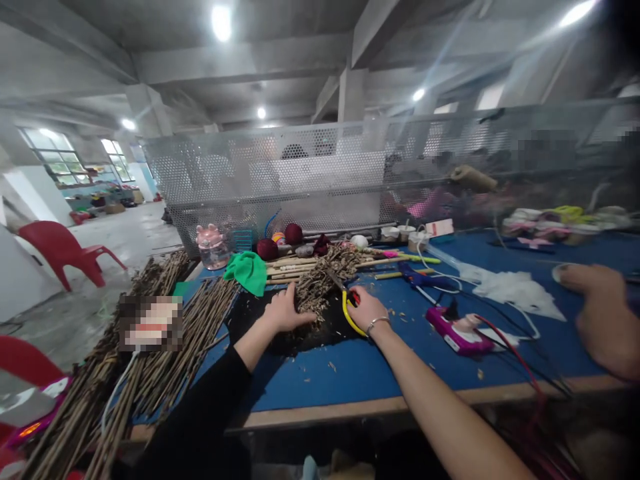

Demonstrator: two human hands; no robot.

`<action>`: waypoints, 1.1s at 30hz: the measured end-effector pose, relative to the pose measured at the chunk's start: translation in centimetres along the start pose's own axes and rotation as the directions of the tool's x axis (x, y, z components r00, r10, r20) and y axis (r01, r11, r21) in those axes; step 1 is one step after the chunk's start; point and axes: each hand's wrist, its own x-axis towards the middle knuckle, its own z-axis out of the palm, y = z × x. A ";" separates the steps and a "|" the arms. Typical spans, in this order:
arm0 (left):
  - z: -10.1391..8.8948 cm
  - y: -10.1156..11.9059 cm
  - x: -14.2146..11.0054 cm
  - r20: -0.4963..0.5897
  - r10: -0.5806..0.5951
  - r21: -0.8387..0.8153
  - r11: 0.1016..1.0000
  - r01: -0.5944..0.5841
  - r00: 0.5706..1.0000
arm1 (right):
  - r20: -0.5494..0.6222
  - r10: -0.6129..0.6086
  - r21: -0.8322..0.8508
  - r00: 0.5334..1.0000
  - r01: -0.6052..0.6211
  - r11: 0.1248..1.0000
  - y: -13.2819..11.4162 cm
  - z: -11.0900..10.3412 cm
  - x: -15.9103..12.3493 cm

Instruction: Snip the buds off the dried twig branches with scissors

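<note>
My left hand lies at the near left side of a heap of dry brown plant pieces, thumb and forefinger spread apart. It touches the heap's edge and holds nothing that I can see. My right hand, with a bangle at the wrist, is closed around pruning shears with yellow handles. Their dark blades point up and left into the heap. Beneath the heap lies a black cloth. Long, thin dry sticks are stacked to the left of my left hand.
On the blue table are a green cloth, dark red yarn balls, a glue gun and a purple power strip with cables. Another person's hand is at the right. A perforated metal screen stands behind.
</note>
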 end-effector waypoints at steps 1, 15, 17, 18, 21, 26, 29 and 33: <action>0.6 0.3 -0.7 0.026 0.014 0.043 0.999 -0.015 1.000 | -0.005 0.019 0.000 1.000 -0.019 1.000 0.1 0.0 0.0; -2.5 -5.3 0.9 -0.069 -0.018 0.311 0.950 0.039 0.997 | 0.047 -0.041 -0.073 0.998 0.044 0.996 0.6 0.3 0.6; -2.1 -5.3 0.4 -0.181 0.019 0.345 0.937 0.046 0.983 | 0.047 -0.053 -0.077 0.997 0.056 0.995 0.6 0.4 0.7; -1.9 -5.1 0.2 -0.229 0.076 0.359 0.933 0.011 0.971 | 0.047 -0.056 -0.075 0.997 0.059 0.995 0.7 0.5 0.7; -1.6 -3.9 -0.2 -0.311 0.277 0.336 0.927 -0.168 0.909 | 0.037 -0.056 -0.051 0.998 0.058 0.997 0.7 0.7 0.8; -0.3 -0.6 0.6 -0.161 0.348 0.251 0.919 -0.303 0.924 | -0.021 -0.044 0.018 0.999 0.044 0.999 0.6 1.0 0.7; 0.3 0.8 1.8 -0.011 0.226 0.299 0.930 -0.213 0.974 | -0.053 -0.039 0.058 0.998 0.042 0.997 0.6 1.1 0.7; -0.9 1.3 3.0 -0.026 0.195 0.318 0.931 -0.176 0.981 | -0.109 -0.011 0.129 0.994 0.025 0.991 0.9 1.1 0.9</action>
